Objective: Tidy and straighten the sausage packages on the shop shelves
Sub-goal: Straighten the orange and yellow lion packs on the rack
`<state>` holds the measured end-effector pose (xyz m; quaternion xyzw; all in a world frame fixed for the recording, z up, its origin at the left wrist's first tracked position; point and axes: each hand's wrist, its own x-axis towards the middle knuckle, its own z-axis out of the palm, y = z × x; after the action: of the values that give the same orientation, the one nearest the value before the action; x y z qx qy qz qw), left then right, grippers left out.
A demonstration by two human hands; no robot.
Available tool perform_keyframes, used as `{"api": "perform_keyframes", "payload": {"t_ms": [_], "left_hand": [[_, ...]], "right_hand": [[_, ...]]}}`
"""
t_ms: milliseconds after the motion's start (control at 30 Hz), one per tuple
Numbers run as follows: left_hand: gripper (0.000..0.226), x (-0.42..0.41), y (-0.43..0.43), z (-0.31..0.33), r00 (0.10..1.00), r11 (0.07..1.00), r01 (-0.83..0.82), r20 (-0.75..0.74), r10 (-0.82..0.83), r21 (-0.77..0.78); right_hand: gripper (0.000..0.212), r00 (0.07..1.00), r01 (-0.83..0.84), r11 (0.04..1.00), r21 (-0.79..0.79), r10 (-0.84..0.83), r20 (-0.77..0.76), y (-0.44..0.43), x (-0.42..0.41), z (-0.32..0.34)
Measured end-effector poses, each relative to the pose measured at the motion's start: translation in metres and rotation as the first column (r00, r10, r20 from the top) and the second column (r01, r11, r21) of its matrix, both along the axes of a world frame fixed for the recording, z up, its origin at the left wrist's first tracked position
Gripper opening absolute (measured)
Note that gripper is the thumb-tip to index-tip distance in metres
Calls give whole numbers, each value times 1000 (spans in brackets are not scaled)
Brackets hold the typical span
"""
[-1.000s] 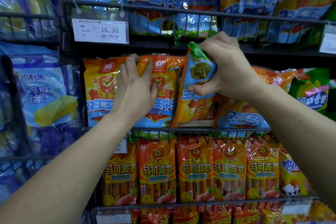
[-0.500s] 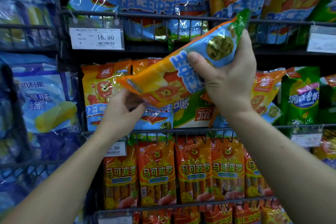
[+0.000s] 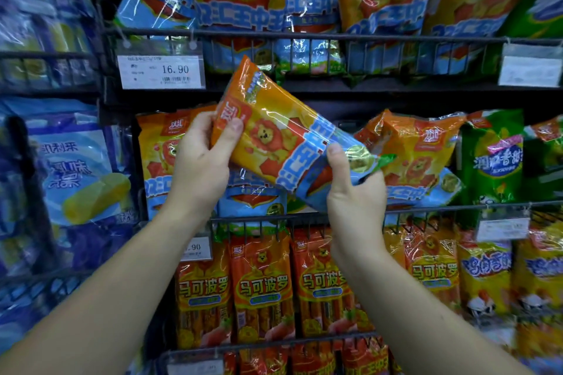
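The left hand (image 3: 201,167) pinches a tilted, shiny orange-and-blue plastic sausage bag (image 3: 274,137) at its ten o'clock end; the right hand (image 3: 353,195) grips its four o'clock end.

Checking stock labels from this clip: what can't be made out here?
Head view:
- right price tag: print blurred, unreadable.
- lower price tag: left forearm covers part; only ".90" shows.
- middle-shelf packs: fronts partly hidden behind the held package, left hand and right hand.
- blue packs far left: lettering smeared by blur.
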<state>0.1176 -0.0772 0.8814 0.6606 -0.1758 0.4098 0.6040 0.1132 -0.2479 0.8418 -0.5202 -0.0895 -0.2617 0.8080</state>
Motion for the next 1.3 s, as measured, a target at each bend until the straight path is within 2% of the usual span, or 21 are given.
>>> {"api": "perform_keyframes", "payload": {"t_ms": [167,367,467,600,700,867,967,1100,1300], "left_hand": [[4,3,-10,20,997,990,-77,36,73,117],[4,4,-30,42,990,964,-126,95,107,232],[5,5,-40,50,981,945,-168,137,134,281],[8,7,-50,55,967,912,-231,183,177,338],[15,10,-56,59,954,890,-276,217,207,364],[21,16,-62,59,929,855,-351,259,265,382],[27,20,-63,59,912,806,-398,283,296,438],[30,30,-63,54,899,784,-437,233,370,441],[29,33,-72,56,863,717,-503,228,451,483]], "right_hand": [[42,992,-106,991,-82,100,-79,-21,11,-22],[39,985,-105,985,-136,85,-148,-47,18,-32],[40,986,-87,975,-202,55,-160,-55,20,-35],[56,988,15,943,-332,-65,-139,-63,21,-40],[48,979,139,865,-482,-195,-67,-70,23,-41],[41,969,222,715,-663,-240,65,-78,24,-38],[40,959,270,654,-707,-247,139,-78,27,-39],[31,933,356,551,-755,-258,251,-78,32,-39],[29,851,499,247,-831,-318,417,-75,29,-40]]}}
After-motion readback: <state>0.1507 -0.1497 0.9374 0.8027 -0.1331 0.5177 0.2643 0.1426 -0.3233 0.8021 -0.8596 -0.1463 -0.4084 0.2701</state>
